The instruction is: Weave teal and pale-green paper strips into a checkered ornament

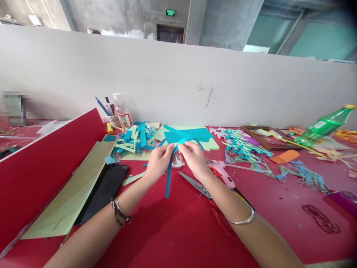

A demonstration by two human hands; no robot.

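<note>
Left hand point(159, 160) and right hand point(193, 156), curled nearly closed, pinched a blue strip point(169, 178) close together, likely to steady its bend.

From here, the strip point(168, 178) looks like smooth, matt paper; the scissors point(195, 183) show bare metal, the green bottle point(325, 124) glossy see-through plastic, the table point(156, 230) a faint sheen, the back wall point(119, 16) rough concrete.

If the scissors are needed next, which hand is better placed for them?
Probably the right hand: the scissors lie beside it, handles near its forearm. The left hand is farther; both pinch the blue strip.
</note>
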